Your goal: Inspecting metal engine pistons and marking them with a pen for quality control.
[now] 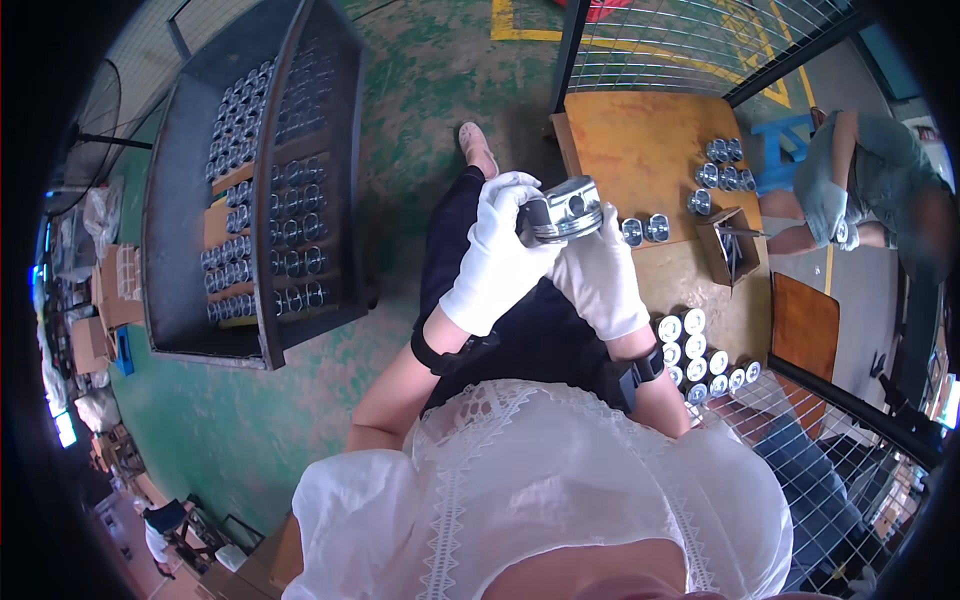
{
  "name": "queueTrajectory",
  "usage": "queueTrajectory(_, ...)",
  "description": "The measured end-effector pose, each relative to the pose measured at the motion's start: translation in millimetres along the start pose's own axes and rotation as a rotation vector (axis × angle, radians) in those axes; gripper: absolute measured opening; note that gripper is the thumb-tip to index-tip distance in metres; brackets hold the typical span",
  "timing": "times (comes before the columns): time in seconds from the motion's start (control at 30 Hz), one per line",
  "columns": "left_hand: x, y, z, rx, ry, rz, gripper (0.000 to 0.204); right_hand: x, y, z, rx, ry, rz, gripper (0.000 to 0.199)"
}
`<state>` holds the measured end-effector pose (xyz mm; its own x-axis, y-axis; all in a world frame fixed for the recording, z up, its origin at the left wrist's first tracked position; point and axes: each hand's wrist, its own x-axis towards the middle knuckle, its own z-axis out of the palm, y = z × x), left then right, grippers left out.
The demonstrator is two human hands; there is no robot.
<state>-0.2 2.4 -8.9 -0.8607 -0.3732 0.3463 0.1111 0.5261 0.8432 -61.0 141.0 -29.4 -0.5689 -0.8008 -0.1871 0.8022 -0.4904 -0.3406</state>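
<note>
A metal engine piston (577,208) is held up in front of the body between both white-gloved hands, tilted, with its pin bore in view. The left hand (497,250) has its fingers closed around the piston's left side; the right hand (600,275) grips it from below and the right, so the piston sits just above both palms. Smooth metal could slip against fabric gloves, so a two-sided hold and slow turning seem best, with light pressure near the grooves. Just beyond the right hand, two more pistons (645,230) stand on the wooden table (640,140), near an open cardboard box (715,245). Farther left, a steel bin (180,250) holds rows of pistons.
</note>
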Motion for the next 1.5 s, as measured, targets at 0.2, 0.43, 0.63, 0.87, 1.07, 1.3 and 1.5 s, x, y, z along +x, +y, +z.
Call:
queueTrajectory(0.2, 1, 9, -5, 0.086, -0.006, 0.001, 0.060, -6, -2, 9, -0.037, 0.010, -0.014, 0.061)
queueTrajectory(0.43, 1, 11, -2, 0.057, -0.028, 0.002, 0.058, -3, 4, 15, 0.202, 0.087, 0.072, 0.062)
queueTrajectory(0.63, -2, 7, -7, 0.136, -0.055, -0.068, 0.057, -4, 3, -9, -0.209, -0.022, -0.036, 0.055)
queueTrajectory(0.87, -9, -3, -5, 0.150, -0.065, -0.101, 0.052, -5, 14, -12, -0.553, 0.243, -0.331, 0.059)
queueTrajectory(1.07, -12, -11, -1, 0.228, -0.037, -0.053, 0.050, 5, 25, -33, -1.061, 0.279, -0.617, 0.074)
queueTrajectory(1.3, -8, -2, -3, 0.172, -0.067, -0.091, 0.045, 8, 22, -42, -0.874, 0.241, -0.588, 0.066)
queueTrajectory(1.5, -4, 9, -13, 0.133, -0.038, -0.078, 0.055, 2, 5, -3, 0.109, -0.018, 0.103, 0.057)
